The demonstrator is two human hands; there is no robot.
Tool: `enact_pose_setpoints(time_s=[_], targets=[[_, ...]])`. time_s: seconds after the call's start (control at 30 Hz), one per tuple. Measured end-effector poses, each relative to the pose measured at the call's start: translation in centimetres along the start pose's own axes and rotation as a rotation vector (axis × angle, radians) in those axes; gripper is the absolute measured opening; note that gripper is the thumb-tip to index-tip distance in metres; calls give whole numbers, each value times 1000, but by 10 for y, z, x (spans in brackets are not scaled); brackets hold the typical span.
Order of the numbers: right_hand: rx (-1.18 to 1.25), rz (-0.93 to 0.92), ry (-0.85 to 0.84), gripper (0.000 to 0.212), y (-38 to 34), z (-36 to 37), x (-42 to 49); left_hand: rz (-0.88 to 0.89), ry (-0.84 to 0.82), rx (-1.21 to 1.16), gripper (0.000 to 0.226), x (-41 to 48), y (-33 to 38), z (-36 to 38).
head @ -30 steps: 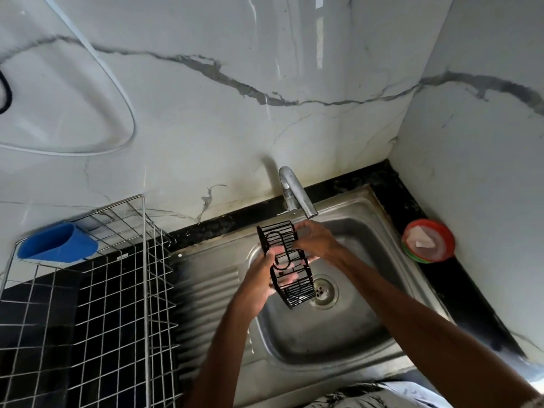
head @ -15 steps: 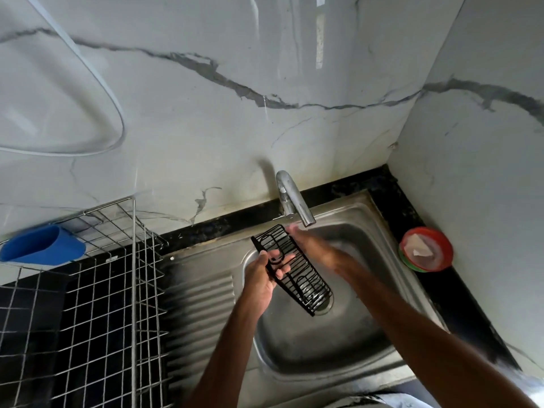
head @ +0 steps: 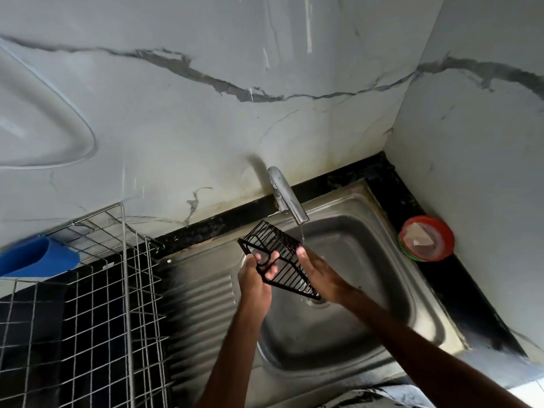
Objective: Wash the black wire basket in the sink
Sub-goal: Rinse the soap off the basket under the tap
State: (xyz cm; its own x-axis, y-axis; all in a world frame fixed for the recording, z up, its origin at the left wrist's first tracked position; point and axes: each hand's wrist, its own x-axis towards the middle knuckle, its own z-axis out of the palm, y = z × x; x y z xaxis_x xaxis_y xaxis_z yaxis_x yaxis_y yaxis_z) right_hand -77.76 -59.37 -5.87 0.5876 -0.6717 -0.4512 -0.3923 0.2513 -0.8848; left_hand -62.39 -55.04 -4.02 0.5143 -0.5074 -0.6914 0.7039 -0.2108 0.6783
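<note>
Rinsing stage of the wash. The black wire basket [head: 276, 260] is held in the air above the bowl of the sink [head: 382, 304], tilted so that its far end sits just beside the spout of the tap [head: 287, 198] and its near end slopes down toward the drain. This slope probably lets the thin water stream [head: 302, 234] run the length of the wires and drip straight into the bowl. The left hand [head: 254, 282] grips the basket's left rim, fingers curled through the mesh, and serves as the 1 firm anchor. The right hand [head: 319, 275] lies against the opposite side with fingers that look extended and pressed together. This hand appears placed to rub the wet wires; any curl beneath the basket is hidden. Beside the sink stand a silver wire rack [head: 117, 275] carrying a blue cup [head: 35, 257], and a red soap dish [head: 426, 238] in the corner within reach.
</note>
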Motion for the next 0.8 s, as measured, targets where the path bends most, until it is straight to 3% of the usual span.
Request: enact_pose_setpoints(time_s=[0.1,0.3,0.4,0.47,0.5,0.6,0.7,0.8], targets=[[-51,-83,-61,73,-46,5,22,14,-45,10,27,-2,-3,0],[73,64,-207,86,-41,-14,62,-39,-108,-42,32,-4,10,-6],[108,273,-33,87,-19,-27,64,-70,-152,-92,33,-3,22,-15],[84,399,79,113,-4,-40,55,-81,-194,-107,31,0,28,-20],[111,427,115,114,5,-46,50,-91,-215,-118,32,1,30,-22],[248,407,138,78,61,-66,52,-132,-272,-137,31,4,33,-25],[333,313,56,75,124,-86,75,-132,-256,-33,31,1,36,-19],[344,308,18,75,53,-77,35,-53,-208,261,28,-4,41,-6]])
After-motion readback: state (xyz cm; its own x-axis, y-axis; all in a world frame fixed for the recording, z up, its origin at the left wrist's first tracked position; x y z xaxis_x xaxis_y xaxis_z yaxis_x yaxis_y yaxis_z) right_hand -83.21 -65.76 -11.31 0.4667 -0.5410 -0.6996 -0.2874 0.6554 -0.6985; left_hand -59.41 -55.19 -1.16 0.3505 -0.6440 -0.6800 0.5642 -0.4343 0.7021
